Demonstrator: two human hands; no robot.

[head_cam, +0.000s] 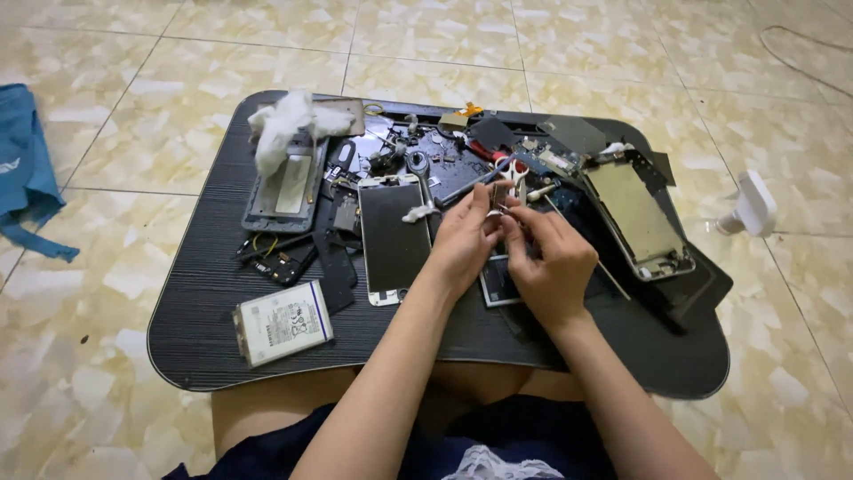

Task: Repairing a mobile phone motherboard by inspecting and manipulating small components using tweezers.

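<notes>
My left hand [464, 242] and my right hand [553, 260] meet over the middle of a low black table [204, 338]. Both pinch a small thin part [499, 212] between their fingertips; what it is I cannot tell. Just left of my left hand lies a phone with a dark screen and white frame [391, 238]. Under my hands a small dark phone piece [498, 284] rests on the table. Right of my right hand lies an opened phone frame with a metal plate [635, 218].
A white battery pack [283, 322] lies front left. A grey phone back [289, 187] holds a wad of white cotton [284, 124]. Loose parts and red-handled scissors [508, 169] crowd the back. On the tiled floor lie a blue cloth [27, 169] and a white plug [753, 206].
</notes>
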